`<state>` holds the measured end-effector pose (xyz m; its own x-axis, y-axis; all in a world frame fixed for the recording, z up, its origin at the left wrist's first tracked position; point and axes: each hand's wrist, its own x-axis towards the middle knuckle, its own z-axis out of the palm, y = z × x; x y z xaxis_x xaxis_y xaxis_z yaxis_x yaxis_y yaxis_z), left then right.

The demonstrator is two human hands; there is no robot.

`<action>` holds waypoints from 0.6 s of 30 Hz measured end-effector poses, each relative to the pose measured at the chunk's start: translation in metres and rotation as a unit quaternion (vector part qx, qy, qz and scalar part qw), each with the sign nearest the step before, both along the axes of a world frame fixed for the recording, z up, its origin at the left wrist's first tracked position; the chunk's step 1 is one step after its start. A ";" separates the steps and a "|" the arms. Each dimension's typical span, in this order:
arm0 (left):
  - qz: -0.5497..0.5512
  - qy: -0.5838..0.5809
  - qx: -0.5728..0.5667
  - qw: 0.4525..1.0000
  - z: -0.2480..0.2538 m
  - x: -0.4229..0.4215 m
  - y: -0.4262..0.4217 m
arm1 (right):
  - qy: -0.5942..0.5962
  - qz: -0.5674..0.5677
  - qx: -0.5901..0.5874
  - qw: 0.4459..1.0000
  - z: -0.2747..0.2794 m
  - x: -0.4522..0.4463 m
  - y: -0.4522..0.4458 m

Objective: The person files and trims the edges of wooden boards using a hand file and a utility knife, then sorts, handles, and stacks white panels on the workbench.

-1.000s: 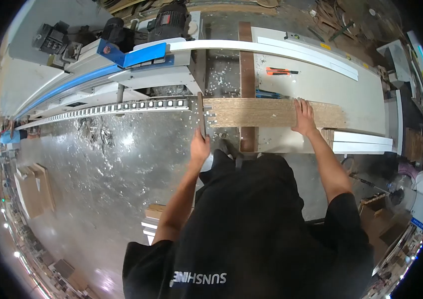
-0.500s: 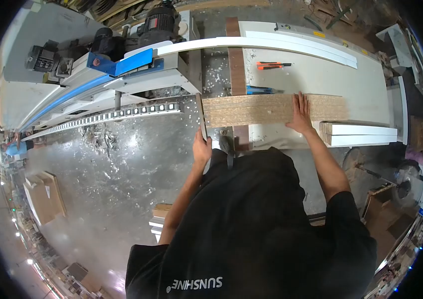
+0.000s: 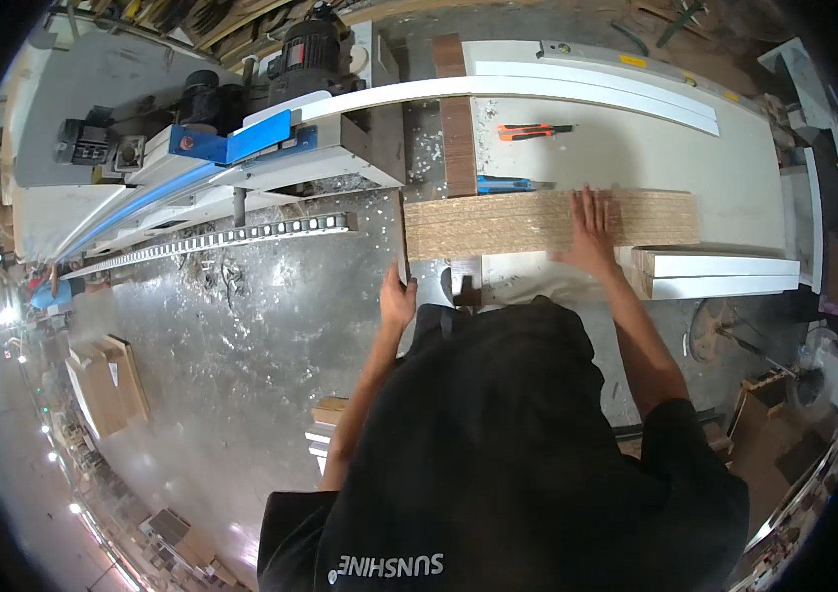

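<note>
A stack of particleboard strips lies across the worktable, its raw speckled edges facing up. My right hand rests on it right of the middle, fingers stretched out and lying flat. At the stack's left end stands a thin brown board, seen nearly edge-on and touching the strip ends. My left hand grips the near end of this board, fingers closed round it. White-faced strips are stacked at the near right, close to my right forearm.
An orange utility knife and a blue utility knife lie on the white tabletop. Long white strips and a spirit level lie along the far side. A machine with a roller track stands at left.
The strips' right ends look more even than before. My right hand sits slightly further left along the stack. My left hand keeps its grip on the thin board; the view has shifted a little.
</note>
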<state>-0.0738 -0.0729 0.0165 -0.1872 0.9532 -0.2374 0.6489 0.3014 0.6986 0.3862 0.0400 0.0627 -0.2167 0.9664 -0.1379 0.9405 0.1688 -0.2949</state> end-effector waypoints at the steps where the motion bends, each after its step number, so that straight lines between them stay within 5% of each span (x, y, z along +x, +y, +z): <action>1: 0.007 -0.008 -0.009 1.000 0.005 0.000 0.002 | 0.012 0.024 0.001 1.000 0.012 -0.018 0.001; 8: 0.000 0.006 0.032 0.999 0.002 0.002 0.004 | 0.071 0.229 0.011 0.971 0.027 -0.156 0.023; 12: 0.019 -0.002 -0.045 0.999 0.026 0.009 0.012 | 0.018 0.242 0.025 0.970 0.027 -0.206 0.038; 18: 0.009 0.021 0.082 0.996 -0.001 0.009 0.009 | 0.009 0.204 -0.006 0.979 0.020 -0.232 0.042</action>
<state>-0.0651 -0.0635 0.0151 -0.2102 0.9752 -0.0699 0.6744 0.1964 0.7118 0.1544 0.0823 0.0828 -0.5872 0.7971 -0.1406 0.7899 0.5265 -0.3143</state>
